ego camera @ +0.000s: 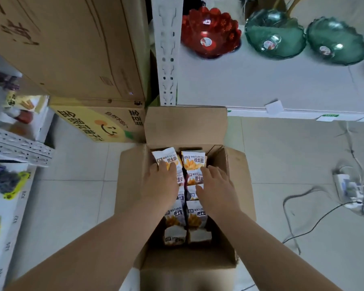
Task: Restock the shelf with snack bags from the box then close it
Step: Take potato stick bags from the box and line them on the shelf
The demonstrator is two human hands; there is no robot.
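Observation:
An open cardboard box (185, 124) stands on the floor in the middle of the head view, its flaps spread. Inside lie two rows of white snack bags (194, 161) printed with orange chips. My left hand (162, 183) rests on the far-left bag (165, 157), fingers curled over its lower edge. Whether it grips the bag I cannot tell. My right hand (215, 187) hovers over the right row with fingers spread, touching or just above the bags. A white shelf (261, 89) runs along the upper right.
On the white shelf sit a red bowl (210, 32) and two green bowls (274, 34). Large cartons (72, 47) and a yellow printed carton (101, 122) stand at the left. A left rack (8, 185) holds packets. A power strip with cables (347, 189) lies on the floor right.

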